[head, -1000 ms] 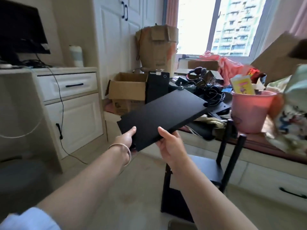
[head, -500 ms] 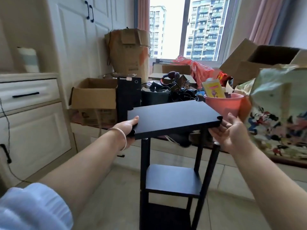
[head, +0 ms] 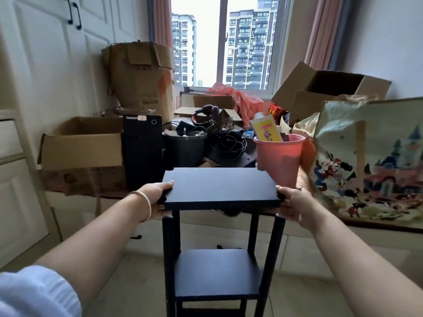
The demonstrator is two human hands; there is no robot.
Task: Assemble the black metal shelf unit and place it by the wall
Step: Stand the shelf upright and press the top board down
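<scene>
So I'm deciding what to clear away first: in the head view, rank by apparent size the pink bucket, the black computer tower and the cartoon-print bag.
1. cartoon-print bag
2. black computer tower
3. pink bucket, though it looks close to the tower.

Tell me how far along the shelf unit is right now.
Done: the frame stands with a lower shelf fixed between its posts. In hand: the left hand and right hand grip the ends of the top panel, held level just above the post tops; whether it is seated I cannot tell. Left: seating that panel, then placing the unit by the wall.
</scene>
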